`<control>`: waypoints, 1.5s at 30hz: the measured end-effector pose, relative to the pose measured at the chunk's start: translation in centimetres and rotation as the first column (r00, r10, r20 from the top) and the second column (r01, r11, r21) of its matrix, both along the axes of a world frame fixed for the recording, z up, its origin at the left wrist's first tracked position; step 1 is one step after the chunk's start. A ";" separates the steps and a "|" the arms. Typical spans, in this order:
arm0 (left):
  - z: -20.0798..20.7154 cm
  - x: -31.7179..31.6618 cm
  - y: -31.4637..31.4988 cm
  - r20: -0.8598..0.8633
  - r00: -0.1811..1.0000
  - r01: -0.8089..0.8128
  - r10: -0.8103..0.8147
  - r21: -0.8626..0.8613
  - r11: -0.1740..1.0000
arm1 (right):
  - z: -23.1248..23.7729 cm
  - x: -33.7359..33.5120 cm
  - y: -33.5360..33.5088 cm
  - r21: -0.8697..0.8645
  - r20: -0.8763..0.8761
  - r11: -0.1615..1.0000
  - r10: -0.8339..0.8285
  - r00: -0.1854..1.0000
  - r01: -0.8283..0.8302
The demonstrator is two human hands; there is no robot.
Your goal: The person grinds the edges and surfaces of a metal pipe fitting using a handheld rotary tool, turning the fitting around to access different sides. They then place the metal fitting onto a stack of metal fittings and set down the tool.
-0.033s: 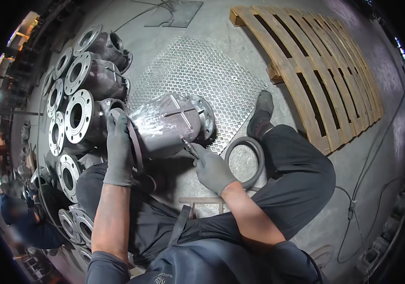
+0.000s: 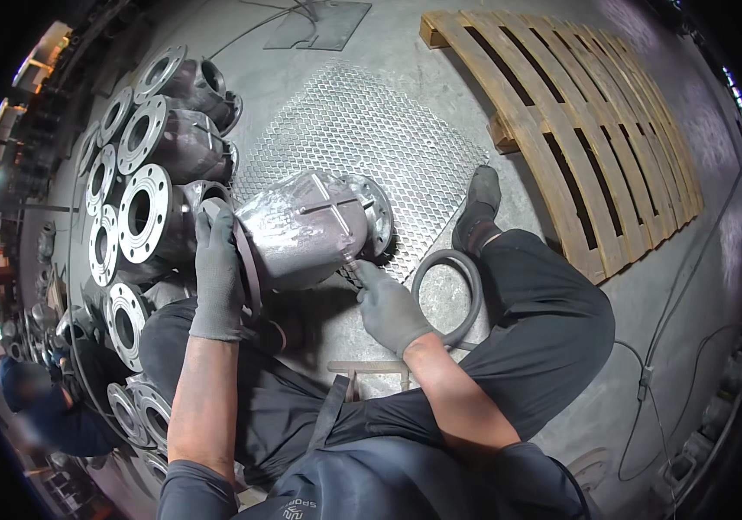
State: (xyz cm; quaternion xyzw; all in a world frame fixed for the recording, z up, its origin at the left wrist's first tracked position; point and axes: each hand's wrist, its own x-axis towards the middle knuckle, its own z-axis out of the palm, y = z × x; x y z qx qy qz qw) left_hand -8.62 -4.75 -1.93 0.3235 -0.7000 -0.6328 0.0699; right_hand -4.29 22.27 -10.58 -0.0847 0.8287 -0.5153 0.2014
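Note:
A grey cast-metal valve body [image 2: 288, 234] lies on its side between my legs, a raised cross on its rounded top and a bolt-holed flange at its far right end. My left hand [image 2: 217, 273], in a grey glove, is closed over the rim of its near-left flange [image 2: 248, 264]. In my gloved right hand [image 2: 391, 308] is a slim tool [image 2: 351, 263], its tip at the casting's lower right edge. The fingers hide most of the tool, so its exact kind does not show.
Several flanged castings [image 2: 144, 212] are stacked on the left. Under the casting lies an expanded-metal mesh sheet [image 2: 362, 113]. A wooden pallet [image 2: 570, 130] stands at the right, a black hose coil [image 2: 475, 286] by my right leg. Another person [image 2: 42, 399] is at the far left.
My right hand has shifted slightly, and the tool's tip has moved a little to the right along the casting's edge. The left hand and the casting stay put.

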 end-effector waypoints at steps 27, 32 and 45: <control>0.7 -3.1 -0.5 0.016 0.998 0.055 -0.053 -0.118 0.992 | -8.9 -8.1 0.8 0.334 0.166 0.941 -0.113 0.980 0.052; 1.8 -4.8 0.0 0.045 0.999 -0.018 0.023 -0.113 0.993 | -7.9 -9.1 -0.4 0.364 0.256 0.930 -0.150 0.955 0.048; 1.4 -5.3 -1.9 0.069 0.990 -0.117 0.123 -0.088 0.989 | -7.7 -10.5 -2.6 0.303 0.244 0.943 -0.217 0.945 0.138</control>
